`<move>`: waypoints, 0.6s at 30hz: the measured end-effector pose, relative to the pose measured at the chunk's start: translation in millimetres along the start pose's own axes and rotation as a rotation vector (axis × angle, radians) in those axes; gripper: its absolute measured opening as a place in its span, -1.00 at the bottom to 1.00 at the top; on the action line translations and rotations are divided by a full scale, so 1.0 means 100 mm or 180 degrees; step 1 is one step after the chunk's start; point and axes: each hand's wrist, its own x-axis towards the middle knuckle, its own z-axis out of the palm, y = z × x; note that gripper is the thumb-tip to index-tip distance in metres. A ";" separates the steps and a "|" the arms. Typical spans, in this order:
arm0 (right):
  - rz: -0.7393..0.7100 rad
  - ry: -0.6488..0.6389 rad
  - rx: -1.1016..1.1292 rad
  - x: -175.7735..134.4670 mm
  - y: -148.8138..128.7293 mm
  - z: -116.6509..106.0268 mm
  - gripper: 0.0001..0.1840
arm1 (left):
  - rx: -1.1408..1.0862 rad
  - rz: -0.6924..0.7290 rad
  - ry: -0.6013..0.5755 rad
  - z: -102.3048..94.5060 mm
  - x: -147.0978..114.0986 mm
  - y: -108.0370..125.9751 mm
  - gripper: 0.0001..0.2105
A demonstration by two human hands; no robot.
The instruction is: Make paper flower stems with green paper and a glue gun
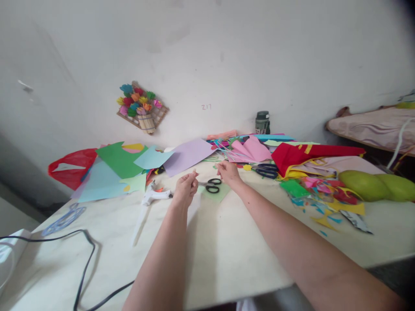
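Observation:
My left hand (186, 188) is raised over the table with its fingers closed in a pinch; whatever it holds is too small to name. To its right, my right hand (228, 172) also pinches, and a tiny greenish bit seems to show at its fingertips. Between and just below the hands lie scissors (213, 188) with black handles, partly on a light green sheet (220, 196). Left of my left hand rests a white glue gun (154, 195), with a long whitish strip (140, 226) reaching toward the front. A second pair of dark-handled scissors (268, 170) lies beyond my right wrist.
Coloured paper sheets (121, 162) spread along the back left. A pink sheet (251, 151), red cloth (301, 155), scraps and a green cushion-like object (378, 185) fill the right. A bottle (262, 123) stands by the wall. A black cable (86, 263) crosses the front left.

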 end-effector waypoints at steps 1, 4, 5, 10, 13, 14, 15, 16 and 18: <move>0.0045 0.0032 0.0045 0.01 0.01 -0.01 -0.76 | 0.0030 -0.0018 -0.0001 0.01 -0.01 0.01 -0.74; 0.0197 0.0077 0.0121 0.02 0.03 -0.04 -0.74 | 0.0146 -0.0093 -0.0028 0.05 -0.03 0.03 -0.72; 0.0241 0.0075 0.0130 0.03 0.03 -0.05 -0.74 | 0.0181 -0.0122 -0.0024 0.07 -0.04 0.03 -0.72; 0.0374 0.0046 0.0116 0.04 0.09 -0.07 -0.76 | 0.0290 -0.0348 -0.0001 0.10 -0.05 0.00 -0.81; 0.0416 0.0077 0.0148 0.07 0.14 -0.07 -0.77 | 0.0136 -0.0515 -0.0166 0.12 -0.06 -0.03 -0.93; 0.0425 0.0091 0.0179 0.07 0.14 -0.08 -0.77 | 0.0032 -0.0532 -0.0261 0.12 -0.06 -0.04 -0.93; 0.0439 0.0100 0.0234 0.08 0.13 -0.08 -0.78 | -0.0075 -0.0528 -0.0362 0.12 -0.06 -0.05 -0.92; 0.0462 0.0093 0.0321 0.07 0.11 -0.09 -0.78 | -0.0172 -0.0520 -0.0457 0.12 -0.06 -0.05 -0.90; 0.0537 -0.0024 0.0636 0.05 0.04 -0.10 -0.80 | -0.0318 -0.0493 -0.0563 0.12 -0.05 -0.06 -0.88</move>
